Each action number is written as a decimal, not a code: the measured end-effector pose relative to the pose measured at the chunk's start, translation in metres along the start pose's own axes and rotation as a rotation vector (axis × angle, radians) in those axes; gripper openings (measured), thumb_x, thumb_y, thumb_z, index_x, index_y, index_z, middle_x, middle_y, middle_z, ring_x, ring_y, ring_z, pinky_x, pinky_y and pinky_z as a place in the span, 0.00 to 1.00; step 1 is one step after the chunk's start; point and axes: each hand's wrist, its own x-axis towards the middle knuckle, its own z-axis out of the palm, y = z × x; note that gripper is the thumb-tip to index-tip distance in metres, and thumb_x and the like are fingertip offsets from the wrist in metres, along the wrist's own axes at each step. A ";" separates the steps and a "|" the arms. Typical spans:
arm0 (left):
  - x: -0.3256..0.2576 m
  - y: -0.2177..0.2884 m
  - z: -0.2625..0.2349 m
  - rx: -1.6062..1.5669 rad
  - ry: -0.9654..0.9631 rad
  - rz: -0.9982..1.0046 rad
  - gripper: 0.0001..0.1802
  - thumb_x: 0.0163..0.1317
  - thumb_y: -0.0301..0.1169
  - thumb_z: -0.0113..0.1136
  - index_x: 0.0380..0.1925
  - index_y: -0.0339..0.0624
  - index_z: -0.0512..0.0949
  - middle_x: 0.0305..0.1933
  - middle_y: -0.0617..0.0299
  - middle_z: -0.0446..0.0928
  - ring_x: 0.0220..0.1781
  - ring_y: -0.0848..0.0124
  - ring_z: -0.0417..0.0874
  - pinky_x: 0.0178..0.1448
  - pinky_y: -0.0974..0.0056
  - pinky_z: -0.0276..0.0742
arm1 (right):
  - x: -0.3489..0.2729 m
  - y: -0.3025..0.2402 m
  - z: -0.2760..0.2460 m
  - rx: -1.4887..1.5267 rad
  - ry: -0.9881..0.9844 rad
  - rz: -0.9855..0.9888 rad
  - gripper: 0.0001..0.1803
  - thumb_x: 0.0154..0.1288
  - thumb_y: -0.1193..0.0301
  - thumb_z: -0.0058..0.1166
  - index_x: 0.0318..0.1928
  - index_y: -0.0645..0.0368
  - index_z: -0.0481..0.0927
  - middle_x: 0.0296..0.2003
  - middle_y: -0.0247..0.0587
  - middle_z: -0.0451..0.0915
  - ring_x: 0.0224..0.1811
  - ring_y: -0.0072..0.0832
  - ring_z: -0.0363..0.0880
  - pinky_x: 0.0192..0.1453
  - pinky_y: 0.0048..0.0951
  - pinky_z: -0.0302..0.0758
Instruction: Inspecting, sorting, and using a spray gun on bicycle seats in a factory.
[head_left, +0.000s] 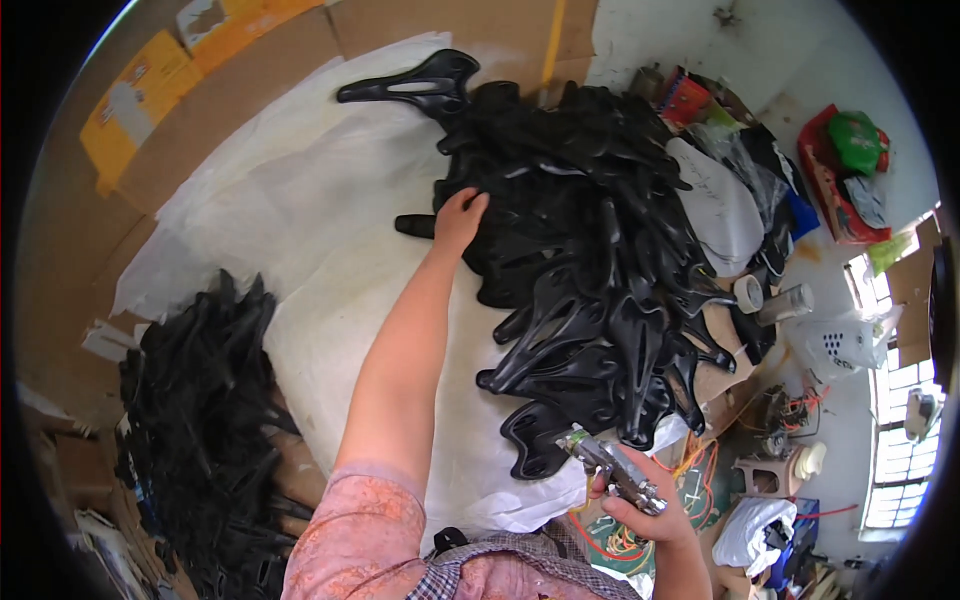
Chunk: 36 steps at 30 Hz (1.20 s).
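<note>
A large heap of black bicycle saddles [560,230] lies on a white sheet [330,260]. My left arm reaches forward to the heap's left edge. There my left hand [461,220] has its fingers curled round part of a black saddle [413,226], whose narrow end pokes out to the left; the rest merges with the heap. Lower right, my right hand [650,505] grips a silver metal spray gun [622,478], pointing up and left. Just beyond its front end is a saddle [536,440] at the heap's near edge.
Another dark pile of saddles [205,430] stands at the left. Brown cardboard [410,30] lines the far side. Along the right wall are a white tape roll [748,294], a clear jar [786,304] and a stool [768,474]. Orange hoses [705,480] lie tangled near my right hand.
</note>
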 end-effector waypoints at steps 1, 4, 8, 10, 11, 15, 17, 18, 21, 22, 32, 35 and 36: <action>0.004 0.021 0.021 0.131 -0.097 0.051 0.27 0.52 0.39 0.64 0.53 0.45 0.73 0.47 0.50 0.75 0.49 0.56 0.78 0.52 0.57 0.74 | -0.001 0.003 -0.004 0.030 0.042 0.032 0.32 0.54 0.73 0.63 0.59 0.64 0.66 0.36 0.37 0.79 0.39 0.21 0.77 0.45 0.24 0.74; -0.019 0.079 0.036 0.645 -0.291 0.117 0.32 0.48 0.39 0.67 0.55 0.46 0.68 0.54 0.50 0.68 0.52 0.52 0.76 0.53 0.55 0.74 | -0.001 0.008 -0.010 0.045 0.108 0.056 0.32 0.54 0.74 0.63 0.59 0.65 0.66 0.37 0.38 0.79 0.39 0.21 0.77 0.45 0.24 0.74; -0.031 0.080 -0.014 0.547 -0.302 0.221 0.31 0.40 0.31 0.71 0.47 0.45 0.67 0.48 0.53 0.66 0.47 0.54 0.75 0.50 0.56 0.74 | 0.015 0.006 -0.007 0.018 0.057 0.022 0.32 0.53 0.75 0.63 0.60 0.64 0.66 0.36 0.37 0.79 0.39 0.21 0.77 0.45 0.24 0.74; -0.062 0.081 -0.040 0.459 -0.317 0.248 0.29 0.41 0.29 0.70 0.45 0.44 0.68 0.47 0.53 0.66 0.45 0.55 0.75 0.48 0.58 0.74 | 0.019 0.010 -0.006 -0.015 0.050 0.003 0.33 0.53 0.74 0.63 0.60 0.63 0.66 0.35 0.37 0.79 0.38 0.21 0.78 0.45 0.23 0.74; -0.080 0.078 -0.056 0.360 -0.327 0.283 0.27 0.41 0.27 0.69 0.43 0.44 0.69 0.45 0.53 0.66 0.42 0.57 0.75 0.46 0.60 0.74 | 0.020 0.009 -0.004 -0.004 0.039 0.005 0.33 0.53 0.74 0.63 0.60 0.63 0.66 0.35 0.37 0.79 0.38 0.21 0.78 0.45 0.23 0.74; -0.173 0.048 -0.138 0.220 -0.044 0.410 0.23 0.42 0.21 0.63 0.41 0.40 0.69 0.44 0.54 0.67 0.43 0.56 0.72 0.49 0.60 0.72 | 0.021 0.003 0.014 -0.022 -0.040 -0.036 0.33 0.53 0.72 0.64 0.59 0.62 0.67 0.36 0.39 0.79 0.37 0.22 0.79 0.44 0.24 0.75; -0.216 0.030 -0.175 0.305 0.068 0.440 0.18 0.45 0.21 0.61 0.39 0.38 0.70 0.44 0.54 0.67 0.43 0.59 0.73 0.49 0.62 0.71 | 0.022 0.002 0.025 -0.082 -0.088 -0.089 0.33 0.53 0.71 0.64 0.59 0.62 0.67 0.36 0.39 0.79 0.37 0.23 0.79 0.44 0.24 0.75; -0.235 0.021 -0.193 0.320 0.087 0.426 0.18 0.45 0.21 0.61 0.39 0.38 0.70 0.44 0.54 0.67 0.43 0.59 0.73 0.49 0.62 0.71 | 0.019 0.001 0.030 -0.102 -0.141 -0.090 0.35 0.53 0.71 0.62 0.61 0.65 0.64 0.37 0.42 0.78 0.38 0.26 0.77 0.44 0.28 0.74; -0.286 -0.011 -0.228 0.154 0.077 0.255 0.11 0.50 0.23 0.60 0.34 0.36 0.73 0.41 0.57 0.70 0.43 0.65 0.73 0.50 0.66 0.69 | 0.010 -0.009 0.047 -0.152 -0.186 -0.099 0.35 0.53 0.71 0.62 0.61 0.65 0.64 0.37 0.42 0.78 0.37 0.26 0.77 0.44 0.27 0.73; -0.303 -0.018 -0.234 -0.008 0.098 0.045 0.08 0.52 0.24 0.60 0.32 0.36 0.74 0.39 0.58 0.70 0.43 0.69 0.73 0.50 0.67 0.69 | 0.007 -0.008 0.050 -0.175 -0.210 -0.122 0.35 0.53 0.71 0.62 0.61 0.65 0.64 0.36 0.42 0.78 0.37 0.25 0.77 0.43 0.26 0.73; -0.336 -0.061 -0.271 -0.895 1.007 -0.619 0.33 0.44 0.09 0.52 0.56 0.29 0.65 0.56 0.48 0.70 0.53 0.60 0.75 0.60 0.62 0.68 | -0.017 -0.024 0.070 -0.216 -0.289 -0.079 0.34 0.53 0.71 0.63 0.60 0.65 0.65 0.35 0.40 0.78 0.35 0.23 0.76 0.39 0.24 0.73; -0.312 -0.032 -0.253 -0.931 0.677 -0.424 0.30 0.46 0.09 0.51 0.55 0.27 0.66 0.54 0.49 0.72 0.51 0.61 0.76 0.59 0.62 0.69 | -0.023 -0.034 0.068 -0.246 -0.279 -0.196 0.34 0.53 0.72 0.63 0.60 0.65 0.65 0.35 0.40 0.77 0.34 0.22 0.76 0.38 0.25 0.73; -0.303 -0.024 -0.243 -0.902 0.653 -0.383 0.29 0.46 0.09 0.50 0.54 0.28 0.67 0.54 0.49 0.72 0.51 0.62 0.76 0.59 0.63 0.70 | -0.023 -0.040 0.067 -0.267 -0.292 -0.159 0.34 0.53 0.72 0.62 0.60 0.64 0.65 0.36 0.40 0.77 0.34 0.23 0.76 0.38 0.25 0.73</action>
